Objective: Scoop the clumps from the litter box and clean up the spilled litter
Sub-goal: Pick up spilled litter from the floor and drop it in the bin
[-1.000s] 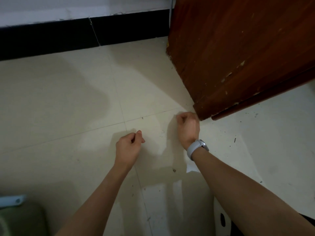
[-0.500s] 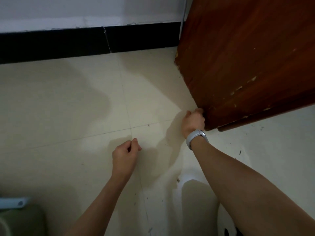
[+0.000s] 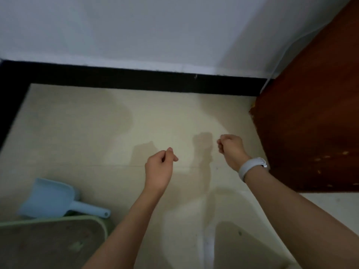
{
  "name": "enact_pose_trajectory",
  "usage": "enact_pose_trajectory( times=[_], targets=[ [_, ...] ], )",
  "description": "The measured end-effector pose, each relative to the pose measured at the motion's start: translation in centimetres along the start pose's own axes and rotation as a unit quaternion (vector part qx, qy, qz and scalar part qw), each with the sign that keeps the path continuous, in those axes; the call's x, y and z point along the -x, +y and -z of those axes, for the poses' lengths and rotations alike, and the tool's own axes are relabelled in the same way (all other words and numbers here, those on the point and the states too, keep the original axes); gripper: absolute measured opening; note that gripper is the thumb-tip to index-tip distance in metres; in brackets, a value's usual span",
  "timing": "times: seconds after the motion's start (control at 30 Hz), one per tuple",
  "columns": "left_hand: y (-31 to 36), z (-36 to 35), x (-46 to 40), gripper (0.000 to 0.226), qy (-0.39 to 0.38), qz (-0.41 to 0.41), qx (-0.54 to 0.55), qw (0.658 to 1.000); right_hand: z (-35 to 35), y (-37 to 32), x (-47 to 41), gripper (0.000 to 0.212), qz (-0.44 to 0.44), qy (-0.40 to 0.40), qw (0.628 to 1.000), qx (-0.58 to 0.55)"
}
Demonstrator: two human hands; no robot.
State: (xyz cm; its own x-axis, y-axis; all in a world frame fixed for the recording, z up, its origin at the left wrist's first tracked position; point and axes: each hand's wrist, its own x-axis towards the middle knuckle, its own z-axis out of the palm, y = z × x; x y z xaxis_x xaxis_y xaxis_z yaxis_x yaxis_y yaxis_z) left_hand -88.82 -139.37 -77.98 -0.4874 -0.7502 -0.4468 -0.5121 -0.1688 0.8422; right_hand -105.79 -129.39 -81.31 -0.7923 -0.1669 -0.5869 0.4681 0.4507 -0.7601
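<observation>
Hands pinched shut above bare floor: your left hand (image 3: pixel 159 167) and right hand (image 3: pixel 231 148) may hold grains, unseen. Light, stiff scoop (image 3: pixel 48 199) lies left; grip its handle.

- Left hand (image 3: pixel 158 167): fingers curled in, held above the cream tile floor (image 3: pixel 77 133).
- Right hand (image 3: pixel 232 149): loosely fisted, grey wristband (image 3: pixel 250 168), near the brown door (image 3: pixel 310 123).
- Blue scoop (image 3: pixel 52 199): lying beside the green litter box (image 3: pixel 97 223), lower left.
</observation>
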Motion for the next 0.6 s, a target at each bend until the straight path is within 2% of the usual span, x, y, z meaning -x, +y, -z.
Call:
enact_pose_trajectory(
  times=[0.13, 0.2, 0.3, 0.43, 0.6],
  targets=[
    [3.8, 8.5, -1.4, 0.039, 0.053, -0.014, 0.023, 0.998, -7.3, -9.6, 5.1, 0.026, 0.082, -0.182, 0.980, 0.008],
    [5.4, 13.2, -1.4, 0.038, 0.083, -0.021, 0.018, 0.996, -10.2, -14.3, 8.3, 0.023, 0.114, -0.248, 0.962, 0.017],
    [7.9, 19.7, -0.8, 0.036, 0.115, -0.027, 0.010, 0.993, -13.5, -20.0, 12.8, 0.017, 0.111, -0.315, 0.943, 0.017],
    [9.1, 25.5, -0.5, 0.031, 0.149, -0.013, 0.025, 0.988, -17.6, -25.1, 16.2, 0.022, 0.091, -0.387, 0.911, 0.106],
    [7.1, 28.5, -3.3, 0.030, 0.180, 0.035, 0.049, 0.982, -24.9, -26.3, 16.2, 0.030, 0.076, -0.450, 0.881, 0.124]
  ],
)
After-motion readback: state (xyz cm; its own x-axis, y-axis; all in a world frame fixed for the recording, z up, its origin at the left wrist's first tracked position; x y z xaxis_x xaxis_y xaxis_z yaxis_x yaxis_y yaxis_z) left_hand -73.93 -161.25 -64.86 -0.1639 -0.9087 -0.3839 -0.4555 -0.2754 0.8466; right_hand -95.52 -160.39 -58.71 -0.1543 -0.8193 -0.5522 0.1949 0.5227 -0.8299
